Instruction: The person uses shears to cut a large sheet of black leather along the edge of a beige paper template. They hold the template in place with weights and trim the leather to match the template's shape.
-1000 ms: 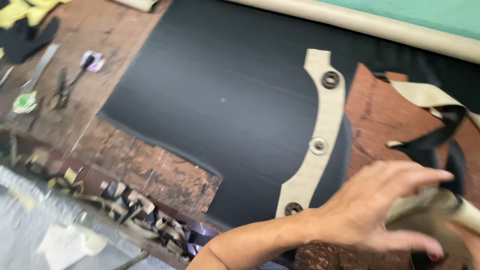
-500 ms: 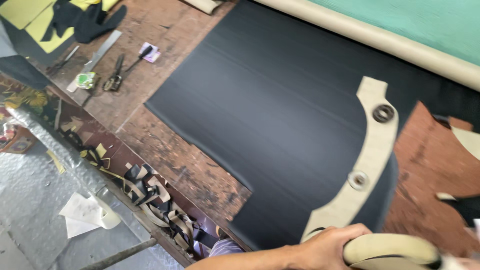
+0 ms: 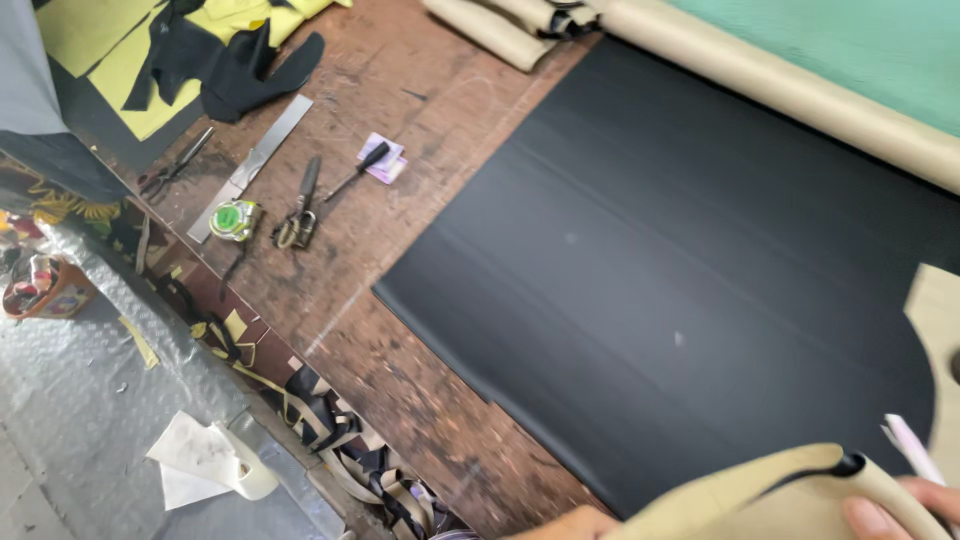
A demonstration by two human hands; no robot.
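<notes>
Head view: at the bottom right corner of the picture the right hand (image 3: 900,508) shows only as fingertips (image 3: 868,517), curled closed over a folded beige strip (image 3: 770,490) with a black lining at its fold. The left hand (image 3: 575,524) shows only as a sliver at the bottom edge, touching the same strip; how its fingers stand cannot be told. The strip is bent into an arch and lies over the near edge of a large black sheet (image 3: 680,260), which is flat, matte and faintly ribbed, covering the right half of the desk (image 3: 400,380). A white pen-like stick (image 3: 908,450) pokes up just beside the right fingertips.

On the bare wood toward the desk's far left lie one metal ruler (image 3: 262,150), one green tape measure (image 3: 235,220), two pairs of scissors (image 3: 300,205) (image 3: 172,170) and one black-handled tool (image 3: 362,170). Yellow and black cut pieces (image 3: 170,50) sit at the far left corner. One beige roll (image 3: 800,95) runs along the far edge.
</notes>
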